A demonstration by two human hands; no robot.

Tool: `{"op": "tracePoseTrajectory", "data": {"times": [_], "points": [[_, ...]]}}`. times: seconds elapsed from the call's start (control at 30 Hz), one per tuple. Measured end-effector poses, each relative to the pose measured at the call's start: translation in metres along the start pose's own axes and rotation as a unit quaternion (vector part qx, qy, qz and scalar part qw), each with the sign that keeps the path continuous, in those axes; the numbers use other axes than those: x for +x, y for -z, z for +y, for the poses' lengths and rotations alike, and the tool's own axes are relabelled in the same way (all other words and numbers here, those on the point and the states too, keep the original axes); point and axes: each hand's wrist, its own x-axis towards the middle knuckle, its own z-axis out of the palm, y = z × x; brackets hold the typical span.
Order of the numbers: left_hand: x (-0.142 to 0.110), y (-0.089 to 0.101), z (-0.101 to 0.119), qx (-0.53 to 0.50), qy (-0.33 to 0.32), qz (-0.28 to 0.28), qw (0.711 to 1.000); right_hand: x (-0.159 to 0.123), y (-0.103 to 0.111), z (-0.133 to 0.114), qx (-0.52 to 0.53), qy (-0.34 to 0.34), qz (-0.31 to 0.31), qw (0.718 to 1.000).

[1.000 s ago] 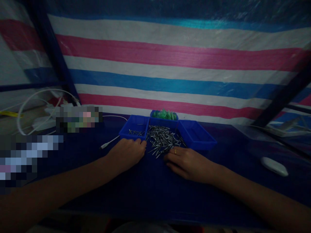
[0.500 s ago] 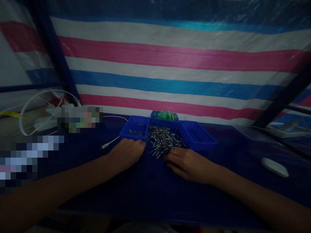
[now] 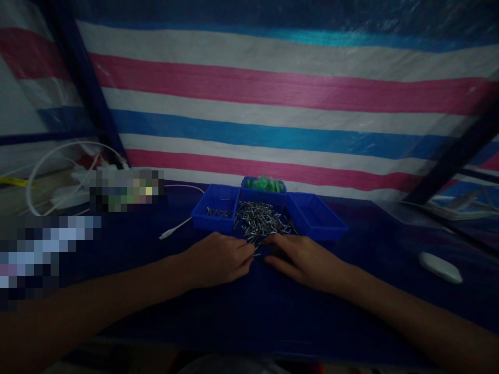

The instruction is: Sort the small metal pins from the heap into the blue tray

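Observation:
A heap of thin, shiny metal pins [image 3: 261, 217], nail-like in shape, lies on the dark blue table. My left hand [image 3: 220, 259] is at the heap's near edge, thumb and fingers pinched together. A metal pin [image 3: 257, 255] pokes out at its fingertips. Just to the right, my right hand [image 3: 302, 257] has its fingers curved and thumb apart; the index fingertip reaches the heap's front edge. Nothing is visible in its grasp. Behind my left hand, a blue tray [image 3: 212, 224] holds several similar pins.
Right of the heap sits another blue tray [image 3: 322, 228]. A blue bin [image 3: 264, 197] with green plastic pieces [image 3: 265, 184] stands behind. A white cable [image 3: 175, 228] lies at left, a white rounded object [image 3: 440, 267] at right. A striped sheet [image 3: 273, 124] closes the back.
My left hand has moved right and toward me, from beside the left tray to the front of the heap, close to my right hand. My right hand's index finger has lifted away from its thumb.

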Motion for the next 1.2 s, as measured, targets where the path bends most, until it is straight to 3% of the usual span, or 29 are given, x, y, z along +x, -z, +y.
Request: {"op": "tracePoseTrajectory", "data": {"times": [0.37, 0.97, 1.2], "points": [[0.0003, -0.0046, 0.0021, -0.012, -0.031, 0.045, 0.998, -0.0006, -0.0034, -0.0012, -0.026, 0.074, -0.002, 0.997], [-0.0013, -0.0013, -0.0028, -0.007, -0.011, 0.039, 0.999, 0.0005, -0.0022, -0.0008, -0.050, 0.066, 0.012, 0.997], [-0.0028, 0.0024, -0.0010, -0.019, -0.031, 0.112, 0.993, 0.0014, -0.0024, -0.0014, -0.050, 0.072, 0.010, 0.996]]}}
